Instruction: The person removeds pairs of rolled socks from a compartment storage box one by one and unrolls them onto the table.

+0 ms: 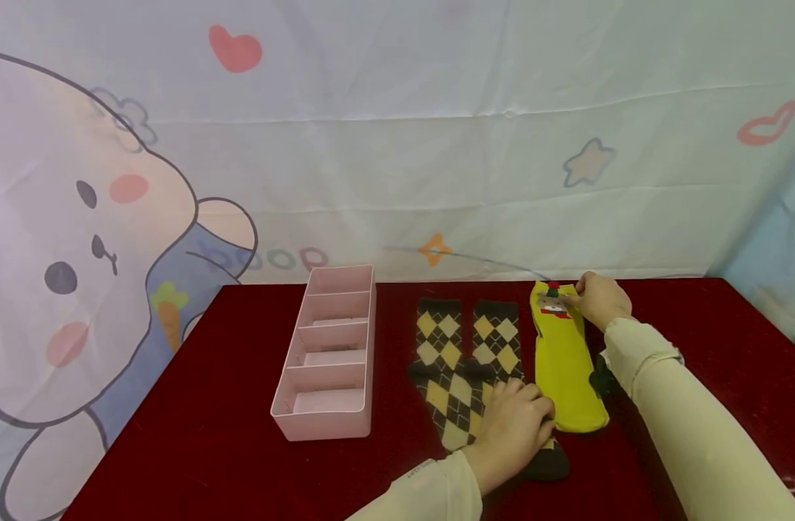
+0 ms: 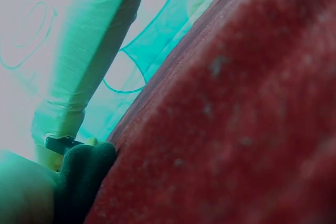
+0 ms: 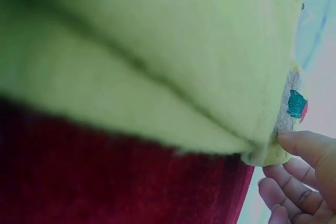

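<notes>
Dark argyle socks [image 1: 439, 333] with cream and yellow diamonds lie on the red cloth, cuffs away from me. My left hand [image 1: 511, 427] rests over their foot part with bent fingers, its fingertips hidden. A dark toe [image 1: 544, 465] sticks out beyond that hand, and also shows as a dark sock end [image 2: 86, 177] in the left wrist view. To the right lies a yellow sock [image 1: 567, 369] with a bear picture near its cuff. Between thumb and fingers, my right hand [image 1: 602, 300] pinches the cuff's right corner; the right wrist view shows this pinch on the yellow fabric [image 3: 184, 45].
A pink box [image 1: 322, 427] with several compartments stands left of the socks. Red cloth [image 1: 195, 434] covers the table up to a printed fabric backdrop [image 1: 397, 166]. A small dark object [image 1: 602, 380] sits at the right wrist, beside the yellow sock.
</notes>
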Available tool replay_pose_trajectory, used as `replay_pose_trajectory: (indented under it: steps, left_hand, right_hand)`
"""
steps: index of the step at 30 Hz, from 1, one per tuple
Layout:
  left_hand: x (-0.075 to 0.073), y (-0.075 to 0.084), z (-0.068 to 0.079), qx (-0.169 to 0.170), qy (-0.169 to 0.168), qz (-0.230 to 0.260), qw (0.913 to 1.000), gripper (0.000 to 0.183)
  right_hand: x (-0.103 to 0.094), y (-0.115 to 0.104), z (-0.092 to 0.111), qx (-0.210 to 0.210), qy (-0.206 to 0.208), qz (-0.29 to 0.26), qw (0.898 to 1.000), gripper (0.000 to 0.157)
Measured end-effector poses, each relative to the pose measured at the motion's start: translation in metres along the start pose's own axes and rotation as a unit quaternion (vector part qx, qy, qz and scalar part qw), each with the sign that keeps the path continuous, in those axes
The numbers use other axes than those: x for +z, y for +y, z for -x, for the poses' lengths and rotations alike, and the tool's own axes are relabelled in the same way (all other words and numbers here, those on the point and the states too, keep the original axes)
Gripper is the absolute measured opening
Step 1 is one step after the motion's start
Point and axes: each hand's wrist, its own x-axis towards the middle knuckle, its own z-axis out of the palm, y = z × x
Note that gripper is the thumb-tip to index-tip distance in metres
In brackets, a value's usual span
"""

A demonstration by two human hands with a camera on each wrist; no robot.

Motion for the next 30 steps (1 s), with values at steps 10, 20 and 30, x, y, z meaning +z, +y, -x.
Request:
replay_pose_trajectory:
  steps: [10, 20, 30]
  left_hand:
    - [0.001, 0.0, 0.0, -0.001, 0.014, -0.021, 0.9997, 0.005]
    - [-0.002, -0.001, 0.001, -0.006, 0.042, -0.003, 0.9991, 0.005]
    - [-0.007, 0.0, -0.001, -0.002, 0.079, 0.037, 0.9962, 0.006]
  right_hand:
    - [-0.001, -0.001, -0.001, -0.035, 0.019, 0.001, 0.999, 0.023]
    - [-0.012, -0.009, 0.003, -0.059, 0.041, -0.013, 0.997, 0.019]
    - [-0.025, -0.01, 0.007, -0.074, 0.05, -0.02, 0.996, 0.019]
